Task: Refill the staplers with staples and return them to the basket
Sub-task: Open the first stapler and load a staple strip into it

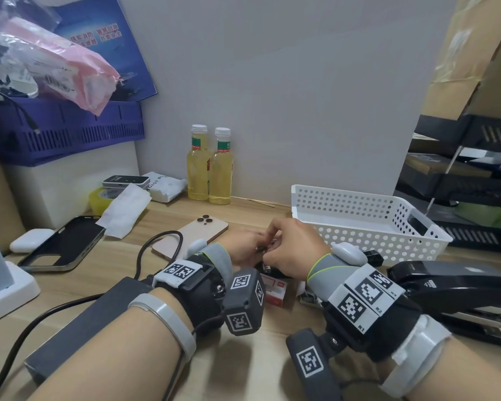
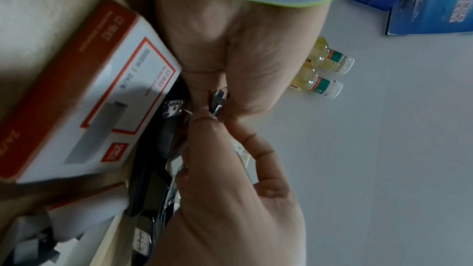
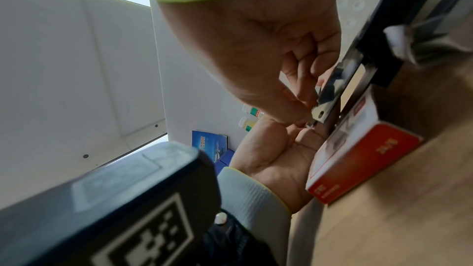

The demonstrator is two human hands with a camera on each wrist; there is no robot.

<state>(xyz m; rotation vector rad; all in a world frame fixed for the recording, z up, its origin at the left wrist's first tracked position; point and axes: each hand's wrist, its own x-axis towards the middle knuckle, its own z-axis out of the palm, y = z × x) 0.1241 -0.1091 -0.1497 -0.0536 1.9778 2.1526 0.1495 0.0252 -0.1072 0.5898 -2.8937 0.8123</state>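
A small black stapler (image 1: pixel 272 270) lies open on the desk under both hands, its metal magazine (image 3: pixel 332 86) bared. My left hand (image 1: pixel 243 247) pinches a short strip of staples (image 2: pixel 218 101) at the magazine's front end. Opposite it, my right hand (image 1: pixel 289 250) curls over the stapler, with its thumb and fingertips (image 3: pixel 294 116) pinching the front of the magazine. A red and white staple box (image 1: pixel 274 289) lies just in front of the stapler. The white perforated basket (image 1: pixel 344 195) stands behind and to the right with nothing visible inside. A large black stapler (image 1: pixel 451 285) lies open at the right.
A gold phone (image 1: pixel 197 235) and a black cable (image 1: pixel 145 250) lie left of the hands. A dark flat box (image 1: pixel 99 311) sits under my left forearm. Two bottles (image 1: pixel 209 166) stand at the wall. Black file trays (image 1: pixel 469 180) stand at the right.
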